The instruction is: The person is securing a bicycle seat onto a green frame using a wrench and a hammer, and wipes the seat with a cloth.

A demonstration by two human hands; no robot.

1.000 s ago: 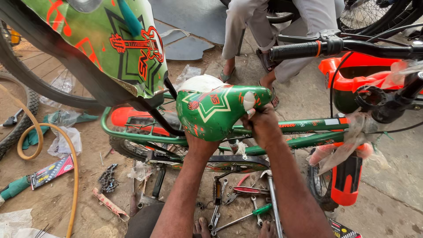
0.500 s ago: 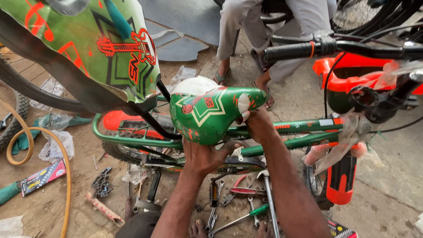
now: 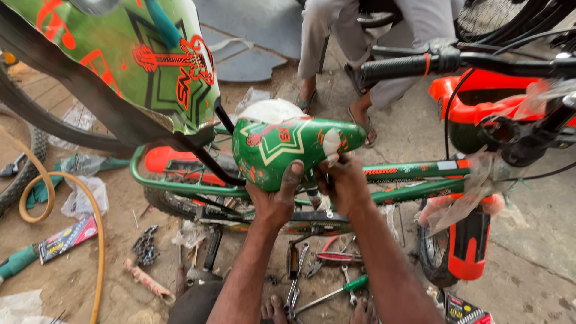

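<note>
Ground's a proper mess: a loose chain (image 3: 144,246) lying in the dirt, a yellow hose (image 3: 90,204) looping along the left, and a green-handled screwdriver (image 3: 336,292) among the spanners (image 3: 293,282). Red pliers (image 3: 333,257) lie close by. Someone in grey trousers (image 3: 408,36) and sandals (image 3: 366,129) sits just behind.

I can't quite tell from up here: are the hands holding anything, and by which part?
Both hold the green bike saddle: the left hand grips its underside at the middle, the right hand its lower edge near the nose.
</note>
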